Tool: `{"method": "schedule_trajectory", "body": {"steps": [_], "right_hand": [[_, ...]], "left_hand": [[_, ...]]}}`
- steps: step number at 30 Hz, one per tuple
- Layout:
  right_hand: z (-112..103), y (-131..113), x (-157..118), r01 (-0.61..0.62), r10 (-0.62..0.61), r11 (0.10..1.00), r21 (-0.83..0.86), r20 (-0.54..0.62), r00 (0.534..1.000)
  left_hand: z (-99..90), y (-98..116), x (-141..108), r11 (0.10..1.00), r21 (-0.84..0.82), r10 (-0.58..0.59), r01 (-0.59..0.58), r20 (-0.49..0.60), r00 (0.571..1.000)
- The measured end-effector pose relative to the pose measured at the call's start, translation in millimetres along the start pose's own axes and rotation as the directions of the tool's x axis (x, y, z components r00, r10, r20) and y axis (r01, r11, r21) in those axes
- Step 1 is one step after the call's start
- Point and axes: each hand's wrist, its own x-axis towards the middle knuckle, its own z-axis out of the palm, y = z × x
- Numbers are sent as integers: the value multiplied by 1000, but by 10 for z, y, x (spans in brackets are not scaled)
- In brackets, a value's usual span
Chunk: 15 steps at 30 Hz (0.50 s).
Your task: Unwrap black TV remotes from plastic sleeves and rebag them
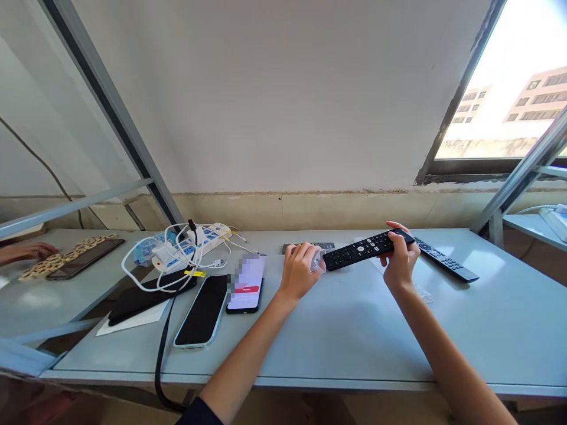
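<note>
My right hand (401, 262) is closed round the right end of a black remote control (361, 250), thumb on top, its button side facing up toward me. The remote is held above the desk, tilted with its left end lower. My left hand (299, 268) is closed on crumpled clear plastic film (318, 261) at the remote's left end. Whether those fingers also touch the remote, I cannot tell. A second black remote (445, 260) lies to the right of my right hand. A third, darker grey remote (328, 245) lies behind, partly hidden by my left hand.
Left on the desk (345, 348) are a lit phone (248, 289), a dark-screened phone (202, 311), a black pouch (142, 299) on white paper and a power strip (212, 239) tangled in white cables. Another person's hand (42, 251) rests by a phone on the neighbouring desk. Metal posts flank the desk.
</note>
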Motion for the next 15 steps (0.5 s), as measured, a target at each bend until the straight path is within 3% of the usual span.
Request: {"method": "schedule_trajectory", "body": {"steps": [3, 8, 12, 15], "right_hand": [[4, 8, -26, -9, 9, 999, -38, 15, 1000], [-24, 9, -31, 127, -124, 985, -113, 41, 992], [-27, 43, 20, 223, -225, 974, -49, -38, 974], [-12, 116, 20, 316, -316, 947, -64, 4, 949]], "left_hand": [[-5, 20, -18, 1000, 4, -2, 1, 59, 998], [5, 65, -35, 1000, 18, -19, 16, 188, 982], [30, 63, -17, 993, 48, -120, 112, 216, 969], [39, 32, -8, 992, 51, -120, 112, 219, 968]]}}
